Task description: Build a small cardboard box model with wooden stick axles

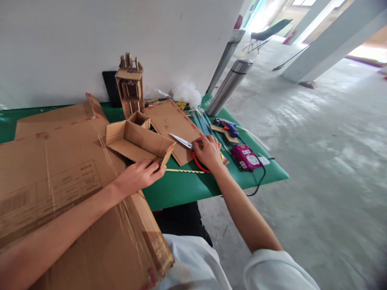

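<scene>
My left hand (pixel 140 177) is closed on the near right corner of an open-topped cardboard box (pixel 133 141), its fingers bent against the end wall. The box sits tilted towards me, partly over a large flattened carton. To the right, my right hand (pixel 209 152) has its fingers curled over a pair of scissors (pixel 183 141). The silver blades point away to the left, and the red handle loops show partly beneath the hand. Under the scissors lies a flat cardboard sheet (pixel 172 121). A yellow measuring strip (pixel 184 171) rests between my hands.
The large carton (pixel 60 161) covers the left of the green table (pixel 178 189). A cardboard tower (pixel 130 88) stands by the wall. At right are a blue glue gun (pixel 230 128), a purple power strip (pixel 246 157) with a cable, clear sticks and a steel flask (pixel 229 86).
</scene>
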Tool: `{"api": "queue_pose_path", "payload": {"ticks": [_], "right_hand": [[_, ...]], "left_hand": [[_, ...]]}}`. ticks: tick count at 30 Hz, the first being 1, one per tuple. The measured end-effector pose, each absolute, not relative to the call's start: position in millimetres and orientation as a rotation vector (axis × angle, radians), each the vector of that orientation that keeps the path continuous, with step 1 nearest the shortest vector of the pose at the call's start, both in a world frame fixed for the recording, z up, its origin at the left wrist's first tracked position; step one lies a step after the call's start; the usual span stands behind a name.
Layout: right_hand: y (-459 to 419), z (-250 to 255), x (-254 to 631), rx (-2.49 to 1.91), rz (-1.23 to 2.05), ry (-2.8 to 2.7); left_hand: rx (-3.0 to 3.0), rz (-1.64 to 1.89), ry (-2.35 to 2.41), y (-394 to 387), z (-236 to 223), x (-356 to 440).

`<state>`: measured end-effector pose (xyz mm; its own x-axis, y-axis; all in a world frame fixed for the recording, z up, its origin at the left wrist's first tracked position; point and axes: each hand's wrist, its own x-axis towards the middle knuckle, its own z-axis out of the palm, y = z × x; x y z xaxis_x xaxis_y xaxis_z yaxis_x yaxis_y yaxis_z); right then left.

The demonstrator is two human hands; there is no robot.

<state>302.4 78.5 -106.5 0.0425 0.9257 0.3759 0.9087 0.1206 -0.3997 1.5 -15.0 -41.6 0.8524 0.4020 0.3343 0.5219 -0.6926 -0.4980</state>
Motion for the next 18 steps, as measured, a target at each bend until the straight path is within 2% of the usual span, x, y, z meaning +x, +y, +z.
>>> {"api": "queue_pose_path", "payload": {"ticks": [18], "right_hand": [[79.1, -104.3, 303.8, -1.776, 0.057, -1.867]], "left_hand": [[-2.457, -0.304, -0.674, -15.2, -38.5, 1.9]]}}
